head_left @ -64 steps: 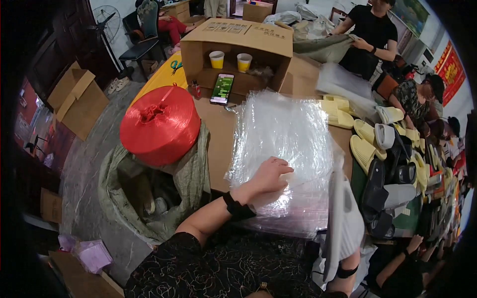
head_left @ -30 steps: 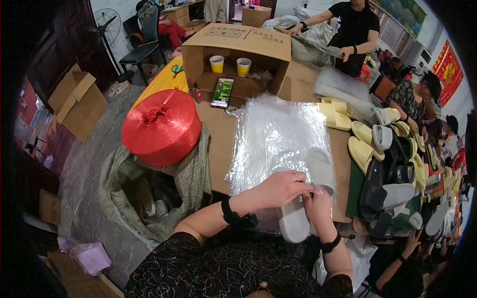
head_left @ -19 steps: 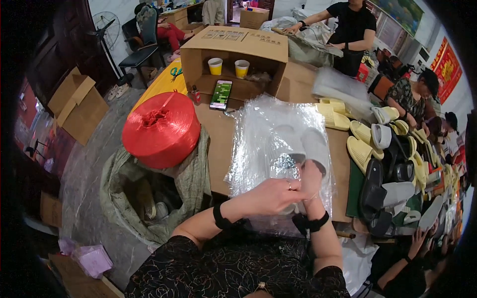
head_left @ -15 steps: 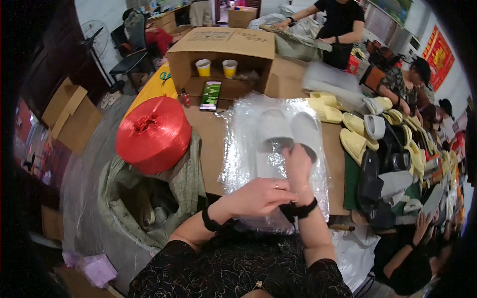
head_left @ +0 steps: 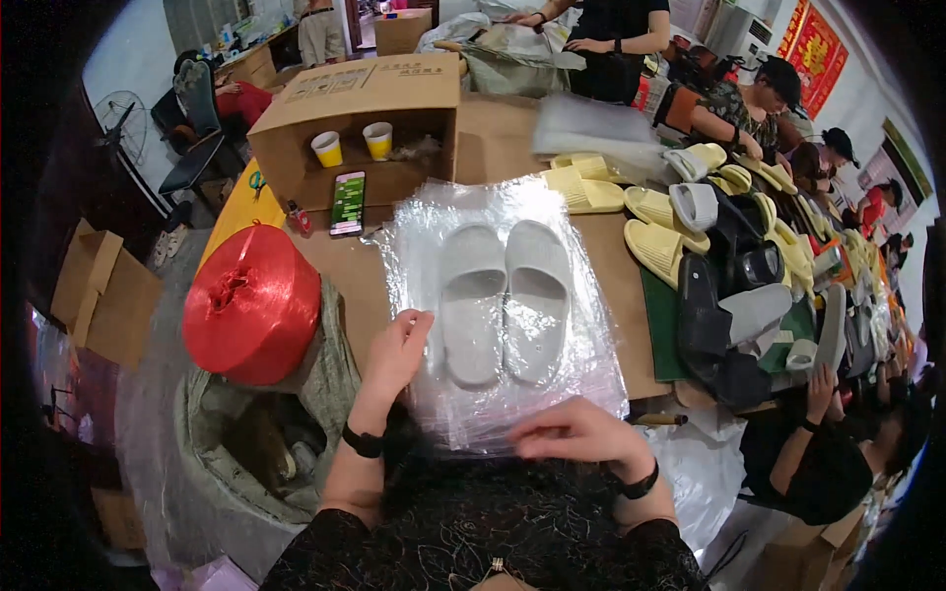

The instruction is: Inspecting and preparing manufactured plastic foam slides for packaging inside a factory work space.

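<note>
Two grey slide slippers (head_left: 473, 305) lie side by side, toes away from me, on a stack of clear plastic bags (head_left: 419, 231). Glare across the right slipper looks like clear film over it. Beside the left slipper, my left hand (head_left: 394, 350) has thumb and fingers pinched at the edge of a clear plastic bag. My right hand (head_left: 581, 431) hovers over the near edge of the bags, fingers stretched out and slightly blurred, holding nothing visible.
A red roll of plastic twine (head_left: 251, 305) stands left, above an open woven sack (head_left: 335, 364). Behind are a phone (head_left: 348, 202) and an open carton (head_left: 365, 94) with two cups. Many yellow, black and grey slippers (head_left: 658, 246) pile up right, where co-workers' hands reach.
Both hands have left the middle: the left moved to the bags' left side, the right down to the near edge. The slippers now show fully, side by side. My view has shifted right.
</note>
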